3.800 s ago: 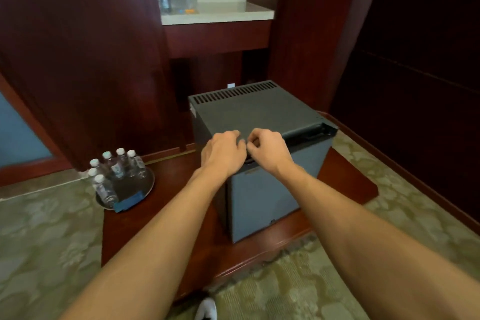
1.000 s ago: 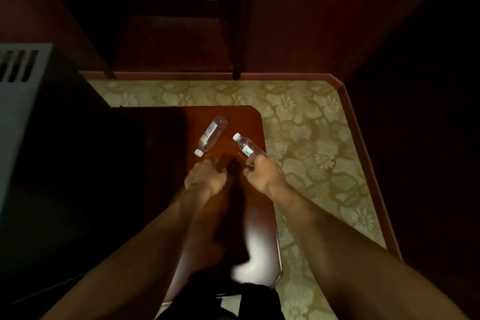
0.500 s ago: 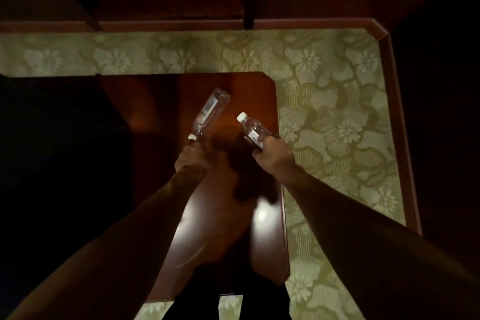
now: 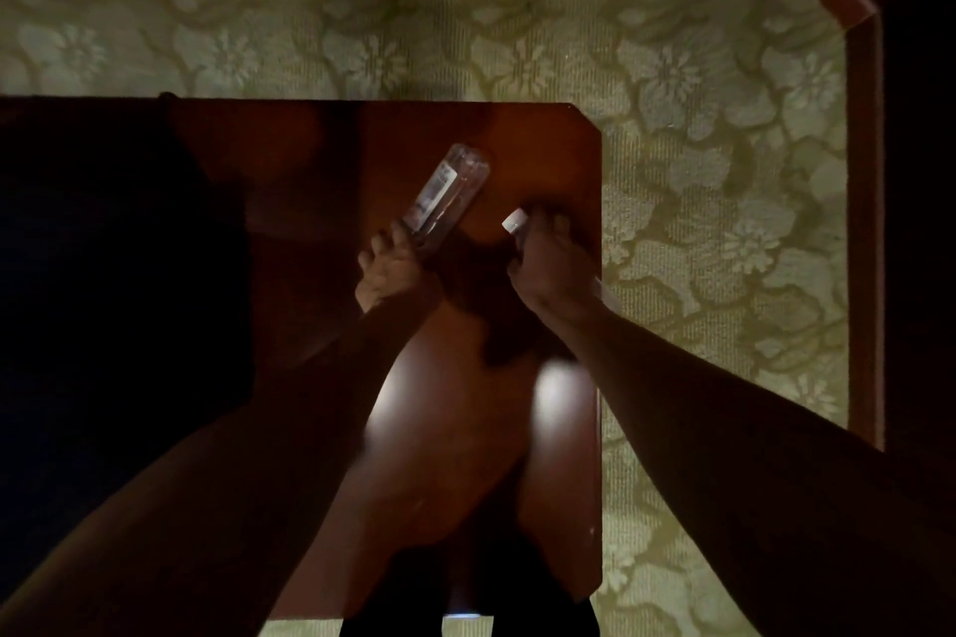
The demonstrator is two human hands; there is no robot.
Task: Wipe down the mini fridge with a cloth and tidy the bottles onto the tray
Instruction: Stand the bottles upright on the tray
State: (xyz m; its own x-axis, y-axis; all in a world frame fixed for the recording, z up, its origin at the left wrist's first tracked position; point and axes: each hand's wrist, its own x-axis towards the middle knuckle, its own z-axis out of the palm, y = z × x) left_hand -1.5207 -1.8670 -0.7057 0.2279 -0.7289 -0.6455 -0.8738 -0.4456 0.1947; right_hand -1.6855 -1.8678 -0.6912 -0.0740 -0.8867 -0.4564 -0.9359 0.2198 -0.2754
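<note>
Seen from above in dim light, the person reaches both bare arms down over a dark red wooden platform (image 4: 543,155) that lies on a pale green carpet with a flower pattern (image 4: 698,160). The left hand (image 4: 390,269) has its fingers curled round the neck end of a clear plastic bottle (image 4: 445,194), so that the cap is hidden inside the grip; the body of this bottle slants up and to the right away from the hand, its base pointing toward the far edge of the platform and a pale label showing along its side. The right hand (image 4: 548,264) is wrapped round a second bottle (image 4: 517,224), which lies the other way about: its white cap pokes out past the fingers toward the upper left, and a short clear part of its body shows below the wrist, over the platform's right edge. The two bottles are near each other but apart, with bare wood between them. Whether either bottle touches the wood or is held just above it cannot be told. To the left, a large black mass (image 4: 103,274) fills the frame, too dark to make out. A reddish wooden skirting (image 4: 864,222) borders the carpet along the top and the right. Two bright glares sit on the polished wood between the forearms.
</note>
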